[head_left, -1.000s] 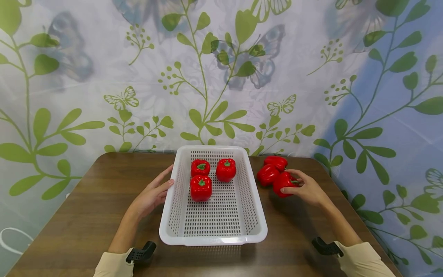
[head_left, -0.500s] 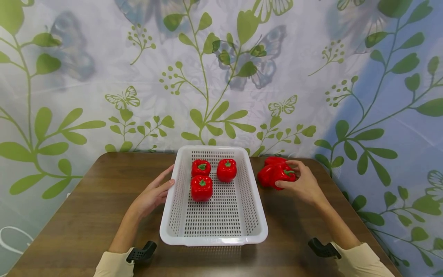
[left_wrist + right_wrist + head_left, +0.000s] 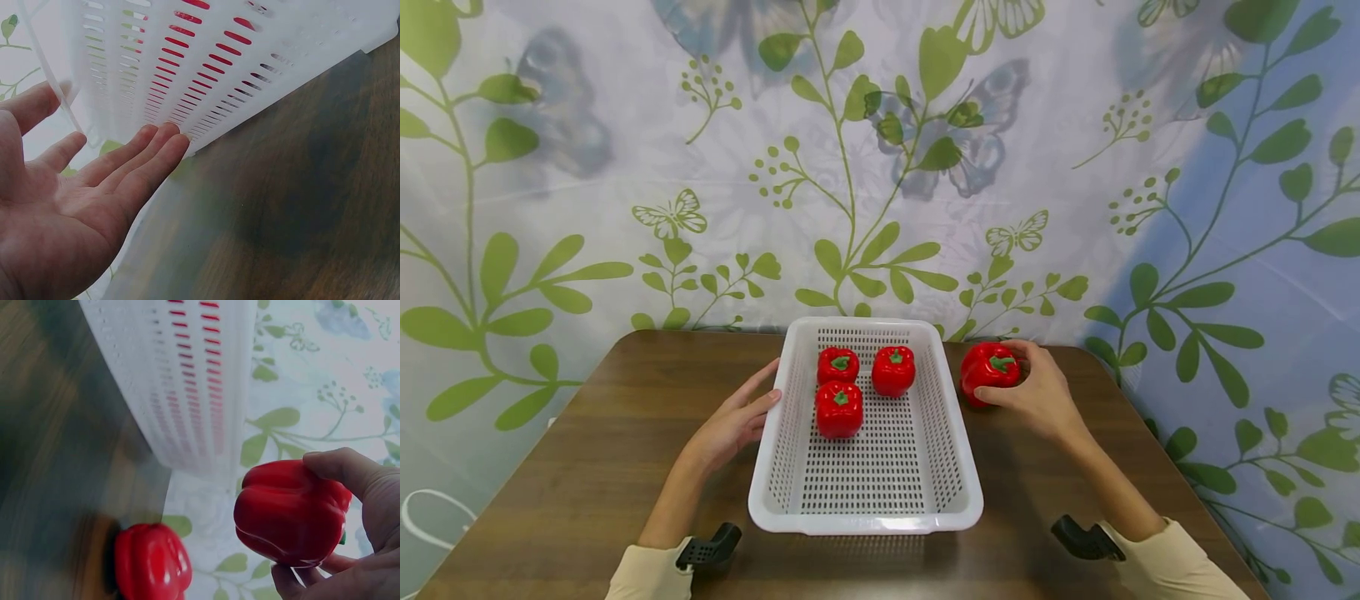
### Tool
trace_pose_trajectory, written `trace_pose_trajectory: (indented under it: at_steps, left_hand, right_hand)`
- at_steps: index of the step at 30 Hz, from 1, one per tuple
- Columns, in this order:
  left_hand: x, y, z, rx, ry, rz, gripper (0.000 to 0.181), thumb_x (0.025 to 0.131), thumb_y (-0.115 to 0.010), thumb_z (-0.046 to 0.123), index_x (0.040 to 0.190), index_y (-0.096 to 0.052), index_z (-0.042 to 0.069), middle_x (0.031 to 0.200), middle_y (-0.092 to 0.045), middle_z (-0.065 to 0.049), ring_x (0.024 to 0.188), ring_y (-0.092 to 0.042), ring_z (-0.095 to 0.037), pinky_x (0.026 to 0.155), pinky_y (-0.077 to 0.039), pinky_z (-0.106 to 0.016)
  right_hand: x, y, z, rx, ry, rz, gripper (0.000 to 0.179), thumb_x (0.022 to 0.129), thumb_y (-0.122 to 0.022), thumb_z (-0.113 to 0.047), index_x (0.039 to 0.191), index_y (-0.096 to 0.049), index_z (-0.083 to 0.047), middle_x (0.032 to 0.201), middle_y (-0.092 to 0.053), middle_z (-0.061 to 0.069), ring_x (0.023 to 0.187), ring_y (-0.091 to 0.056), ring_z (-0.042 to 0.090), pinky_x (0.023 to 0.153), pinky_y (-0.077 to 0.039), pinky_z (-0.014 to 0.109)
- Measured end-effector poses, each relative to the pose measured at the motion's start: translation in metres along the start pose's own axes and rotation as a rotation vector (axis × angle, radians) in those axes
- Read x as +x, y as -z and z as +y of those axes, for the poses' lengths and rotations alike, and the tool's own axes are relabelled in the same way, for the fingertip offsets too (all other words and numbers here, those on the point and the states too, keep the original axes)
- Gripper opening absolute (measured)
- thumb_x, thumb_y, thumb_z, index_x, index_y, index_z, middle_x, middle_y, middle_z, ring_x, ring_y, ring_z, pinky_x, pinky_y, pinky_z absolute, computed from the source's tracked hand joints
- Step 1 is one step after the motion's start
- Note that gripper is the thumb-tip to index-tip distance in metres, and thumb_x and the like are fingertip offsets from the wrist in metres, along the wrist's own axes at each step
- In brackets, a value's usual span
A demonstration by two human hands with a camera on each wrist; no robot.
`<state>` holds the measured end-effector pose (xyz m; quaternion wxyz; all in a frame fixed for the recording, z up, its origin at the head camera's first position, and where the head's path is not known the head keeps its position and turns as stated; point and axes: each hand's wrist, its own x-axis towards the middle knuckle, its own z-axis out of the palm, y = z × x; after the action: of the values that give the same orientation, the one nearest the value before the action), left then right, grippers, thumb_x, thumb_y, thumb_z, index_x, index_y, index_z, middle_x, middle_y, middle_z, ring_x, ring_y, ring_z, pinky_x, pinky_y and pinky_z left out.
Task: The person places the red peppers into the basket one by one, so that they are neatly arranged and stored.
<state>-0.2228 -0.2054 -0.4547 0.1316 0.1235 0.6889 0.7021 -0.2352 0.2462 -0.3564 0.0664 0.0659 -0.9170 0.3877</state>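
Observation:
My right hand (image 3: 1037, 390) grips a red bell pepper (image 3: 1000, 375) with a green stem, thumb on one side and fingers on the other. In the right wrist view this bell pepper (image 3: 290, 512) is up off the table, with another red bell pepper (image 3: 153, 562) resting below. From the head, the held one mostly hides what lies beneath it. A white perforated plastic basket (image 3: 865, 523) stands mid-table with a red bell pepper (image 3: 893, 372) and two more (image 3: 839, 410) inside. My left hand (image 3: 730, 429) touches the basket's left side with extended fingers, its thumb at the rim.
The brown wooden table (image 3: 610, 442) carries everything. Directly behind its far edge hangs a cloth (image 3: 880, 167) printed with leaves and butterflies. A white cord (image 3: 426, 521) shows at the lower left, beyond the table edge.
My right hand has raised the bell pepper from the group and moved it left and away from me, closer to the basket's right side. My left hand stays at the basket.

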Motion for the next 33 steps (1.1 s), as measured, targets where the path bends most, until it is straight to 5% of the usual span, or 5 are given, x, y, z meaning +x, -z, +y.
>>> trace_pose_trajectory:
  at_steps: [11,24,33]
  left_hand:
    - [-0.001,0.0,0.001,0.008,0.004,0.008,0.065,0.108,-0.048,0.027,0.164,-0.015,0.031,0.157,-0.037,-0.025,0.132,-0.055,-0.045,0.099,-0.055,-0.05]
    - [-0.001,-0.001,0.001,0.003,0.013,0.015,0.064,0.108,-0.048,0.028,0.163,-0.016,0.033,0.158,-0.037,-0.024,0.133,-0.056,-0.043,0.099,-0.055,-0.048]
    - [-0.002,0.0,0.001,0.006,0.016,0.018,0.064,0.108,-0.049,0.028,0.163,-0.017,0.033,0.157,-0.038,-0.024,0.132,-0.056,-0.043,0.099,-0.055,-0.049]
  right_hand:
    - [0.005,-0.017,-0.019,0.042,0.029,-0.027,0.08,0.08,-0.084,-0.034,0.147,-0.044,-0.014,0.142,-0.054,0.019,0.123,-0.056,0.039,0.094,-0.056,0.055]
    - [0.003,-0.061,-0.032,-0.006,0.254,0.054,0.081,0.072,-0.089,-0.03,0.142,-0.053,-0.009,0.135,-0.061,0.012,0.12,-0.057,0.03,0.093,-0.057,0.054]
    - [0.002,-0.083,-0.035,-0.071,0.26,-0.024,0.082,0.074,-0.088,-0.034,0.143,-0.053,-0.01,0.138,-0.06,0.014,0.127,-0.053,0.036,0.094,-0.055,0.057]
